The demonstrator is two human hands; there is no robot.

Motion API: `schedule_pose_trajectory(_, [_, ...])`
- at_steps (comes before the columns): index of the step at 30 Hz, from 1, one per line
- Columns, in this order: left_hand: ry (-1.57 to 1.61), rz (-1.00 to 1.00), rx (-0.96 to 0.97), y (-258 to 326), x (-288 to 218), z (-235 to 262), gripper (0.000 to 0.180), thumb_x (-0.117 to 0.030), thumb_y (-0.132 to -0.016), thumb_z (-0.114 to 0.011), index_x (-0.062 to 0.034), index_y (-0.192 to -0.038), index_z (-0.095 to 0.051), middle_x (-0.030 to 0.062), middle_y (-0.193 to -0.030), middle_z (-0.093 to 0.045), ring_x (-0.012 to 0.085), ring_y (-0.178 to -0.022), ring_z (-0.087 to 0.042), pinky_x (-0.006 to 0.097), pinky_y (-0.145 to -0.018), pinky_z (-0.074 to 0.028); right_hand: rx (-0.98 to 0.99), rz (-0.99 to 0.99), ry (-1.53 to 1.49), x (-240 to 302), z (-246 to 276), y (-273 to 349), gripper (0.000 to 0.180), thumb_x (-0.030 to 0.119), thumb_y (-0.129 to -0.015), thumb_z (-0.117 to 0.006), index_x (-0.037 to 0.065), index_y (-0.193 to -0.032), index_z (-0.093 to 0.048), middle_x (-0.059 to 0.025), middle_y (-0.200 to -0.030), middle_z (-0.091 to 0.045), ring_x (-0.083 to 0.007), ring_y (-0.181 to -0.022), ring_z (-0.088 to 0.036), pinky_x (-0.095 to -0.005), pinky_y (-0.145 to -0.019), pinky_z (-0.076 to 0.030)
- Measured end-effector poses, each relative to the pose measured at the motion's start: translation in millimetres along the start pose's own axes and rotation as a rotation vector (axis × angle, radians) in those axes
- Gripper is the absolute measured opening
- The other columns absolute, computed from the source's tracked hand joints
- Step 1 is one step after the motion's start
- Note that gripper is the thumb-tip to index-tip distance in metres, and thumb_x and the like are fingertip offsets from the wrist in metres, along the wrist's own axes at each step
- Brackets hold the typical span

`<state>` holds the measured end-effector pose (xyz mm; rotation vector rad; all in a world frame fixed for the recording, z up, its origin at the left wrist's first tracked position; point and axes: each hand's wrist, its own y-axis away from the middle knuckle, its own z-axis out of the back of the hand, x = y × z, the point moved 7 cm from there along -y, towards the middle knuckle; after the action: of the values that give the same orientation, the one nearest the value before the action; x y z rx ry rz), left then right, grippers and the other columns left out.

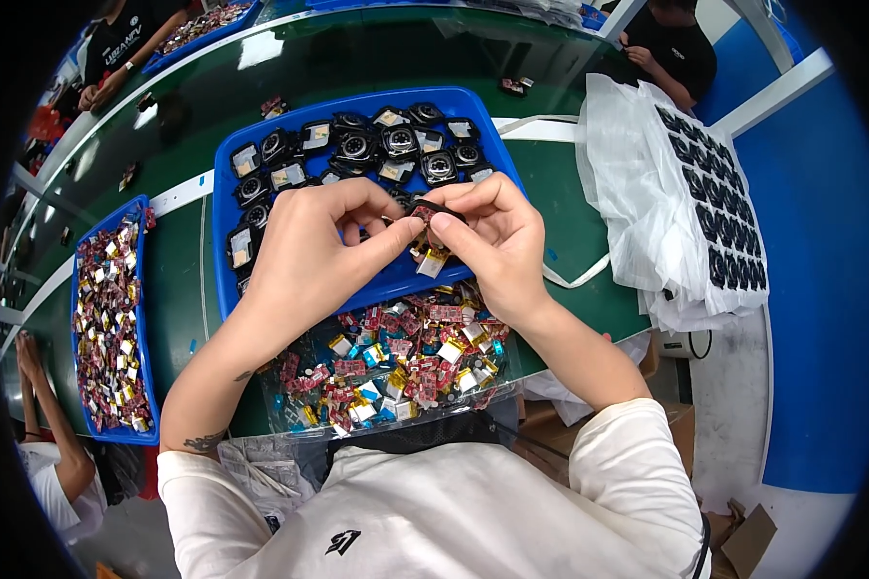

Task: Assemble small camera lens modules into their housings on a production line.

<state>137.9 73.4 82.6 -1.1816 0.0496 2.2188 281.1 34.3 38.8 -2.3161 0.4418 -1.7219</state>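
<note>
My left hand (323, 241) and my right hand (502, 241) meet over the front of a large blue tray (224, 183). Between their thumbs and fingers is a small red circuit board (425, 210), held by both. A silver and yellow battery (433, 262) hangs below it. A dark edge, perhaps part of a watch case, shows behind the board; my fingers hide most of it. Black smartwatch cases (400, 142) fill the tray, some with round sensor backs up, others showing pale insides. Just in front of me lies a heap of red boards and batteries (425, 372) on clear plastic.
A long blue bin (142, 328) of boards and batteries stands at left. White-wrapped stacked trays (637, 183) with rows of black parts are at right. Scattered pieces lie on the green bench (179, 270). Other people work at left and across the bench.
</note>
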Motion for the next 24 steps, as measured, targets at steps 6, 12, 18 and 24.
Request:
schedule_pose_trajectory(6, [0.165,0.074,0.102,-5,13,-1,0.015,-0.011,-0.083,-0.068,0.0016,-0.088,-0.062,0.0022,-0.075,-0.063,0.0041,-0.066,-0.055,0.019,-0.060,-0.043,0.090,-0.163,-0.176,-4,-2,0,0.028,0.010,-0.093,-0.050,-0.006,-0.114,-0.057,-0.0145,-0.109,-0.062,-0.0174,-0.095,-0.063,-0.0279,-0.078,-0.054])
schedule_pose_trajectory(12, [0.367,0.031,0.043,-7,15,4,0.016,-0.012,-0.083,-0.067,0.0012,-0.080,-0.058,0.0025,-0.071,-0.063,0.0032,-0.062,-0.053,0.020,-0.056,-0.043,-0.029,-0.196,-0.135,-8,4,-1,0.023,0.011,-0.090,-0.060,-0.004,-0.107,-0.060,-0.0114,-0.100,-0.064,-0.0150,-0.088,-0.064,-0.0263,-0.074,-0.055])
schedule_pose_trajectory(18, [0.516,0.049,0.083,-9,13,11,0.016,-0.012,-0.085,-0.067,0.0001,-0.082,-0.058,0.0021,-0.076,-0.063,0.0037,-0.070,-0.058,0.019,-0.062,-0.045,-0.018,-0.215,-0.189,-11,9,1,0.016,0.006,-0.084,-0.066,-0.003,-0.096,-0.062,-0.0100,-0.083,-0.065,-0.0145,-0.072,-0.063,-0.0255,-0.064,-0.052])
schedule_pose_trajectory(24, [0.544,0.049,-0.042,-12,13,34,0.015,-0.013,-0.085,-0.067,-0.0008,-0.082,-0.059,-0.0030,-0.073,-0.058,0.0001,-0.065,-0.050,0.017,-0.059,-0.040,0.569,0.249,0.340,13,-27,7,0.014,0.014,-0.085,-0.067,0.002,-0.077,-0.067,-0.0065,-0.073,-0.064,-0.0174,-0.067,-0.058,-0.0314,-0.070,-0.043])
